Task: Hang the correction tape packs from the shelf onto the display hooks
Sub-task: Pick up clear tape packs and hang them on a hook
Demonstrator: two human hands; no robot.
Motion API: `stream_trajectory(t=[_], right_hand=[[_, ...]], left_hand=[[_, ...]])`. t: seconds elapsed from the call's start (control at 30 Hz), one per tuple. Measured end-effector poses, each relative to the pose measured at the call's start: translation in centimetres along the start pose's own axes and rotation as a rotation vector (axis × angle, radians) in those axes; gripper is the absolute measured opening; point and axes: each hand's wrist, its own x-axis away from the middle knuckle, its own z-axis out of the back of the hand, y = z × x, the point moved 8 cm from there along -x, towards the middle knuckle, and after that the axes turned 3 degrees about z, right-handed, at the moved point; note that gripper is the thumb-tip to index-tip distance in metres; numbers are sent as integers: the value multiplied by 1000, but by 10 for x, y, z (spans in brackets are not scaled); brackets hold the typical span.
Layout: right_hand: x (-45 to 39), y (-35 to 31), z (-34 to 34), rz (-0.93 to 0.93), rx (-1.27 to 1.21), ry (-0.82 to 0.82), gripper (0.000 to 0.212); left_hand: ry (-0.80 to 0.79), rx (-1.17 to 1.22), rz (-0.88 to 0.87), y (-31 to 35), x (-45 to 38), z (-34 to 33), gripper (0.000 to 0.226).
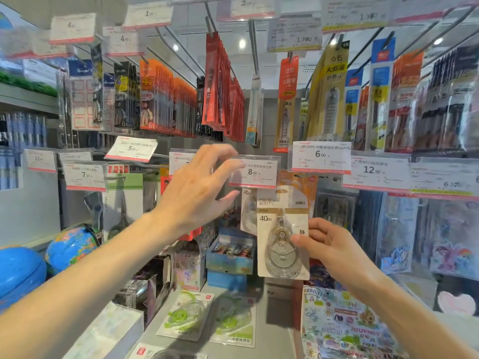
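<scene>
Right hand: your right hand (329, 244) has its grip closed on the right edge of a beige correction tape pack (283, 234), thumb on the front, holding it upright just under the 8.00 price tag (254, 171).
Left hand: your left hand (197, 187) is raised with its grip wide, fingers spread and holding nothing, fingertips at the left edge of that tag; it looks set to lift the tag clear.
Hook: the display hook itself is hidden behind the tag, so you cannot tell whether the pack's hanging slot has reached it.
Already hung: another pack (248, 213) of what looks like the same kind hangs just behind and to the left of the one you hold, so at least one seems done.
Still on the shelf: two green packs (207, 316) lie flat on the shelf (274, 325) below, side by side.
Progress: partway, by my reading; this pack is not yet hung and the two green ones are left.
</scene>
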Motion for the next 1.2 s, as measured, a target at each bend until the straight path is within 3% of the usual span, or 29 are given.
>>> stream_trajectory(t=[0.13,0.3,0.57,1.2], right_hand=[[3,-1,2,6,16,-7,23],[5,-2,5,15,29,-14,23],[-12,-14,-14,46,25,-14,26],[-51,-17,-39,42,-37,21,27]], left_hand=[[-107,-82,-92,-2,-15,-4,52],[-75,-48,-153,2,-14,15,35],[7,130,27,-11,-21,29,33],[10,135,56,-10,-14,28,29]])
